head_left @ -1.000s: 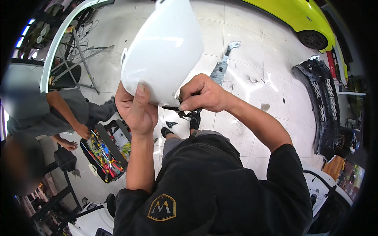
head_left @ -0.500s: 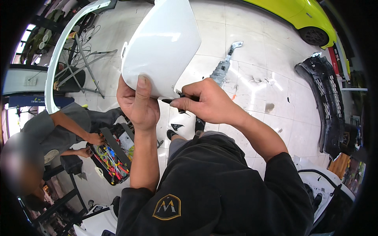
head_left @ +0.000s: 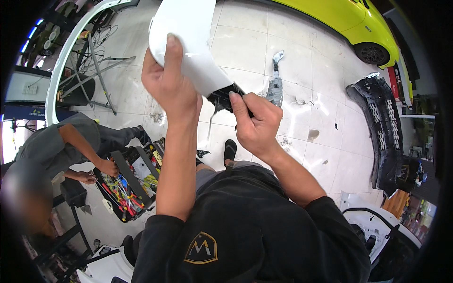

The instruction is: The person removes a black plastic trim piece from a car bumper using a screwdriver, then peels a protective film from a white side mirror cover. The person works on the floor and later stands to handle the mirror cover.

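Left hand (head_left: 167, 87) wraps the edge of a white car body panel (head_left: 186, 35), held up at chest height over the tiled floor (head_left: 302, 118). Right hand (head_left: 257, 125) is closed, pinching a black fitting (head_left: 226, 97) at the panel's lower corner. Good practice here, I'd judge: keep the left grip firm, work close to the corner, pull straight, not twisting. Beside them a crouching person reaches into an open tool bag (head_left: 125, 184). A black bumper (head_left: 387, 127) lies well apart.
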`<control>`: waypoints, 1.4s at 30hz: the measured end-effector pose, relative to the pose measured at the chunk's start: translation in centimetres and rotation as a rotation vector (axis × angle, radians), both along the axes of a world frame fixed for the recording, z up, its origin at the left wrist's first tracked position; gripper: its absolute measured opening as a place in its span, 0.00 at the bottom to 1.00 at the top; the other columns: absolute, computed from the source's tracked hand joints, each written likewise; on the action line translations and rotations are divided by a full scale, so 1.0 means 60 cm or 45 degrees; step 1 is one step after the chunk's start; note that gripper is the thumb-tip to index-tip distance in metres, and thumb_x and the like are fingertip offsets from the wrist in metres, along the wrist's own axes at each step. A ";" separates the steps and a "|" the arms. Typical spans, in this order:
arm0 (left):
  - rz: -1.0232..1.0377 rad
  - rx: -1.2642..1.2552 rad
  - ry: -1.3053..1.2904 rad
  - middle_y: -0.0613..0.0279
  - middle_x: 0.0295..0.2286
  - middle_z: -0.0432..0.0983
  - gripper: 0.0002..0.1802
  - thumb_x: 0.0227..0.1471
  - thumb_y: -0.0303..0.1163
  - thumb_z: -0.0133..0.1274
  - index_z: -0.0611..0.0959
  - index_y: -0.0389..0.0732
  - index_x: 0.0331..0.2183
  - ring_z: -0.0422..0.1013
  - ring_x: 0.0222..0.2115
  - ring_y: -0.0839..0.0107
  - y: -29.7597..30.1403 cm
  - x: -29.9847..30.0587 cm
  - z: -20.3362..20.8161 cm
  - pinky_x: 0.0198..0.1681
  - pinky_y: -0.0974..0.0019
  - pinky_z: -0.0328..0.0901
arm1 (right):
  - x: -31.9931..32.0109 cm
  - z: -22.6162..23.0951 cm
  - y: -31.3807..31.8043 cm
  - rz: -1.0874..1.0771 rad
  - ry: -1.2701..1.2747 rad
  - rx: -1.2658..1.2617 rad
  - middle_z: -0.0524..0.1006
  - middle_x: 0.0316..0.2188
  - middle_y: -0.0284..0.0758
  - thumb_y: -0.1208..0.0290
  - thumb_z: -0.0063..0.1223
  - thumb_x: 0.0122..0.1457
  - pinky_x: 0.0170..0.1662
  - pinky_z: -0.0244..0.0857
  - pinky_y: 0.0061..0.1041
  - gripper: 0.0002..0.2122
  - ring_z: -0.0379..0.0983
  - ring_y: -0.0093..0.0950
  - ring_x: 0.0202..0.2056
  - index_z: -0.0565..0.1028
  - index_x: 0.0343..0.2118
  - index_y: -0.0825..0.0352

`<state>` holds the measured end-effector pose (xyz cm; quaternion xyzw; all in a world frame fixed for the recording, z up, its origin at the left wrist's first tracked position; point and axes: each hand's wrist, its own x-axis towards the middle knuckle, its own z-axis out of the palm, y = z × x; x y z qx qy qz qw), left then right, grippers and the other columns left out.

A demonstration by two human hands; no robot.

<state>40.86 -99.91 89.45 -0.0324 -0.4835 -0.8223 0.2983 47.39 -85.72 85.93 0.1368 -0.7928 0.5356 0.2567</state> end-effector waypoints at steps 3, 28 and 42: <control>-0.032 0.092 -0.042 0.57 0.34 0.79 0.15 0.59 0.31 0.55 0.79 0.29 0.42 0.76 0.32 0.71 0.017 -0.026 0.003 0.35 0.70 0.70 | 0.011 -0.020 -0.001 -0.052 -0.197 -0.301 0.63 0.10 0.34 0.75 0.59 0.59 0.18 0.47 0.25 0.17 0.53 0.19 0.13 0.68 0.15 0.70; -0.237 -0.016 0.150 0.65 0.31 0.80 0.13 0.56 0.35 0.61 0.83 0.35 0.38 0.73 0.30 0.78 -0.033 -0.143 0.136 0.35 0.72 0.67 | -0.243 0.223 -0.029 0.695 -0.255 0.009 0.80 0.35 0.37 0.54 0.61 0.57 0.42 0.68 0.29 0.22 0.75 0.27 0.37 0.78 0.43 0.72; -0.319 -0.709 -0.765 0.48 0.16 0.74 0.37 0.55 0.61 0.53 0.74 0.29 0.27 0.72 0.18 0.61 -0.024 0.066 0.017 0.24 0.58 0.66 | -0.120 0.147 -0.068 0.573 0.143 -0.651 0.81 0.35 0.45 0.56 0.50 0.66 0.39 0.77 0.30 0.22 0.81 0.41 0.40 0.71 0.47 0.77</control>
